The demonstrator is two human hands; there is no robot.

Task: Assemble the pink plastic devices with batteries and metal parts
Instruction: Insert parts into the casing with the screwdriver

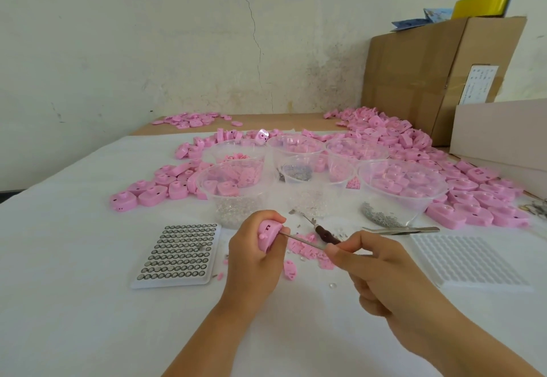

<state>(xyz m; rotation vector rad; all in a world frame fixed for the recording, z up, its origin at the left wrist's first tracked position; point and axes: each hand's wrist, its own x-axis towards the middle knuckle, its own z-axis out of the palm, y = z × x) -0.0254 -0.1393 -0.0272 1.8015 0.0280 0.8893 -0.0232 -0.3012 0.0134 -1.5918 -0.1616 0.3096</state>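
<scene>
Just above the near tabletop (88, 332), right of the battery tray (177, 254), my left hand (254, 258) is gripping a pink device (266, 234), fingers (266, 216) curled round its edges. My right hand (376, 267) is pinching a thin metal tool (302, 240) against it. The shell is probably light, stiff and slippery.

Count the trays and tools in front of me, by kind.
Trays: 2
Tweezers: 1
Dark-handled tool: 1
Held metal tool: 1
Total: 5
</scene>
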